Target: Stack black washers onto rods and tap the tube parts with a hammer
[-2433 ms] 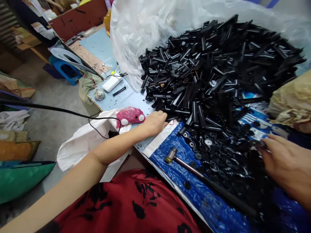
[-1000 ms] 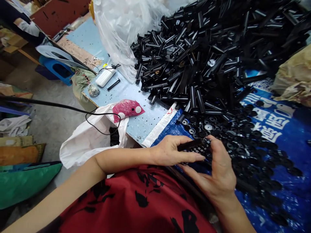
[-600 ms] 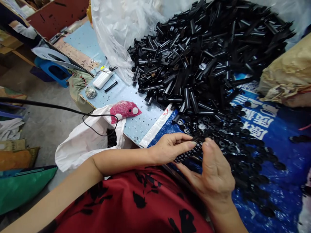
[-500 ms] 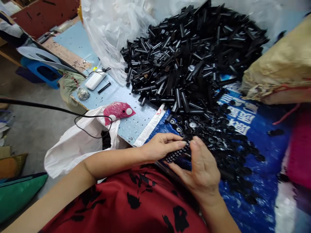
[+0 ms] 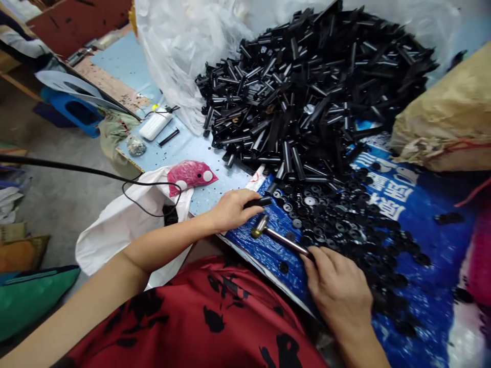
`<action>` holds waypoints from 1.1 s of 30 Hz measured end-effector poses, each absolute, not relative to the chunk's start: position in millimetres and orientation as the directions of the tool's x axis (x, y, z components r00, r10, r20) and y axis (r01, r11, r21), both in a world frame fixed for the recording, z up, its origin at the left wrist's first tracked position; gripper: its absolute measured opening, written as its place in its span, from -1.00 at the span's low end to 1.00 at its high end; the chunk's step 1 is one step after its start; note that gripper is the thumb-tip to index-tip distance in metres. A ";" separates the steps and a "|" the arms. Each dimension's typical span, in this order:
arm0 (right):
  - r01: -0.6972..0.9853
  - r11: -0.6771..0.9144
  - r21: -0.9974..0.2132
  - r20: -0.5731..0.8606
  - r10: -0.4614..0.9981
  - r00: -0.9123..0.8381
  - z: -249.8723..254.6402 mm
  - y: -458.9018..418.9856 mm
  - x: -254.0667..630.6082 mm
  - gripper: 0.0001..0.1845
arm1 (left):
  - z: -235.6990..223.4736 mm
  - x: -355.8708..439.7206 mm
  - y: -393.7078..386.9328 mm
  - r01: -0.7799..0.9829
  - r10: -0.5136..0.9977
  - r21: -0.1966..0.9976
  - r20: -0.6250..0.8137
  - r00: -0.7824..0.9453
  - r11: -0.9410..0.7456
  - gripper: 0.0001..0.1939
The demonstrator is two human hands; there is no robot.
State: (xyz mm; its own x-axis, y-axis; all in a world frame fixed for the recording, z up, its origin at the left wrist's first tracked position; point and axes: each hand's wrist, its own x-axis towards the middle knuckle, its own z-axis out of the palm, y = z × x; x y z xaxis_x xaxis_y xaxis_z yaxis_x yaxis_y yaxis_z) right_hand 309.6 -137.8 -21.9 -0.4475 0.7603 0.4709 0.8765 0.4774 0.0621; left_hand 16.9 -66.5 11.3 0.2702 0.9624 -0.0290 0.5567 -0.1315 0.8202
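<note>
My left hand (image 5: 230, 210) is closed round a short black plastic tube (image 5: 258, 202), holding it down flat on the blue tarp (image 5: 399, 214) near the table's front edge. My right hand (image 5: 339, 291) grips the handle of a small hammer (image 5: 268, 231), whose metal head rests just below the tube. A spread of small black round caps (image 5: 337, 225) lies right of both hands. Behind them rises a big heap of black plastic tubes (image 5: 310, 92).
A pink bag (image 5: 190, 175) lies on the light blue tabletop (image 5: 180, 148), with a white sack (image 5: 123, 225) and a black cable (image 5: 76, 171) hanging off the edge. A clear plastic bag (image 5: 184, 46) stands behind, a brown sack (image 5: 445, 122) at right.
Both hands were together at the table's front edge, fitting a cap onto a tube. Now they have parted: the left lays the tube on the tarp and the right has taken the hammer.
</note>
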 end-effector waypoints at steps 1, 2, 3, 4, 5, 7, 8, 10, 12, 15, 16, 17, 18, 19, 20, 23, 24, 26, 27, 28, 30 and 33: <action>0.880 0.471 0.060 0.473 0.763 -0.441 -20.0 -138.9 311.5 -0.67 | 10.9 12.0 -61.4 0.670 0.948 0.720 -0.053 0.315 -0.182 -0.75; 0.888 0.458 0.040 0.484 0.769 -0.418 -16.8 -139.9 311.9 -0.68 | 10.8 8.3 -56.8 0.734 0.929 0.646 -0.101 0.357 -0.211 -0.73; 0.901 0.434 -0.001 0.494 0.783 -0.377 -12.8 -140.6 311.2 -0.69 | 10.8 5.9 -52.9 0.766 0.907 0.602 -0.157 0.391 -0.226 -0.71; 0.912 0.407 -0.056 0.499 0.802 -0.327 -8.5 -140.6 309.6 -0.68 | 10.7 4.5 -49.6 0.777 0.886 0.586 -0.206 0.416 -0.229 -0.68; 0.917 0.382 -0.114 0.501 0.819 -0.279 -4.5 -139.9 307.0 -0.67 | 10.5 4.0 -47.0 0.776 0.868 0.590 -0.243 0.433 -0.222 -0.64; 0.911 0.372 -0.176 0.497 0.833 -0.243 0.2 -136.2 300.1 -0.64 | 9.8 4.5 -43.8 0.761 0.850 0.621 -0.284 0.444 -0.190 -0.61; 0.904 0.396 -0.162 0.496 0.824 -0.272 0.7 -133.5 296.2 -0.63 | 9.3 5.2 -43.0 0.750 0.849 0.639 -0.290 0.441 -0.171 -0.60; 0.883 0.465 -0.058 0.496 0.781 -0.379 -0.7 -127.7 288.6 -0.61 | 8.5 6.5 -41.7 0.728 0.854 0.671 -0.290 0.432 -0.141 -0.61; 0.865 0.501 0.037 0.497 0.742 -0.450 -1.9 -124.3 282.7 -0.58 | 8.3 7.4 -39.6 0.715 0.850 0.688 -0.298 0.435 -0.124 -0.61; 0.841 0.541 -0.014 0.532 0.716 -0.452 1.3 -127.1 276.2 -0.56 | 10.2 7.7 -32.8 0.704 0.825 0.699 -0.320 0.465 -0.126 -0.63; 0.815 0.576 -0.061 0.546 0.703 -0.455 2.9 -129.5 273.9 -0.57 | 11.1 7.7 -29.9 0.703 0.813 0.698 -0.328 0.481 -0.134 -0.64; 0.782 0.615 -0.103 0.555 0.688 -0.467 3.9 -132.3 271.2 -0.57 | 11.9 7.8 -27.1 0.705 0.801 0.695 -0.337 0.496 -0.144 -0.64; 0.749 0.650 -0.128 0.552 0.674 -0.491 4.1 -135.0 268.0 -0.58 | 12.4 8.3 -24.4 0.709 0.787 0.688 -0.348 0.509 -0.154 -0.64; 0.722 0.679 -0.136 0.534 0.664 -0.524 3.5 -137.4 264.6 -0.58 | 12.5 9.4 -22.1 0.718 0.773 0.676 -0.363 0.519 -0.165 -0.63; 0.704 0.698 -0.130 0.507 0.657 -0.558 2.2 -139.4 261.3 -0.58 | 12.2 11.0 -20.3 0.732 0.763 0.658 -0.378 0.525 -0.177 -0.63; 0.694 0.712 -0.103 0.438 0.659 -0.611 -3.3 -143.2 257.0 -0.53 | 11.1 17.4 -18.4 0.777 0.768 0.588 -0.385 0.511 -0.222 -0.67; 0.686 0.716 -0.128 0.436 0.662 -0.610 -4.5 -144.1 258.8 -0.53 | 12.4 18.3 -19.6 0.790 0.781 0.567 -0.375 0.500 -0.234 -0.70; 0.661 0.719 -0.214 0.449 0.673 -0.588 -5.1 -145.5 267.7 -0.59 | 21.6 13.5 -27.4 0.809 0.815 0.540 -0.347 0.465 -0.232 -0.72; 0.654 0.708 -0.267 0.453 0.691 -0.563 -4.6 -146.1 273.9 -0.62 | 30.1 6.2 -35.1 0.812 0.828 0.537 -0.333 0.452 -0.228 -0.73; 0.656 0.683 -0.319 0.452 0.719 -0.529 -3.8 -146.5 280.3 -0.63 | 41.1 -5.1 -45.9 0.813 0.833 0.538 -0.328 0.445 -0.222 -0.75; 0.687 0.614 -0.389 0.448 0.778 -0.441 -1.7 -146.3 290.4 -0.63 | 67.4 -39.7 -76.3 0.784 0.802 0.561 -0.322 0.503 -0.267 -0.79; 0.736 0.555 -0.388 0.466 0.807 -0.362 1.6 -141.4 287.5 -0.64 | 100.3 -110.1 -127.1 0.832 0.691 0.488 -0.506 0.516 -0.264 -0.87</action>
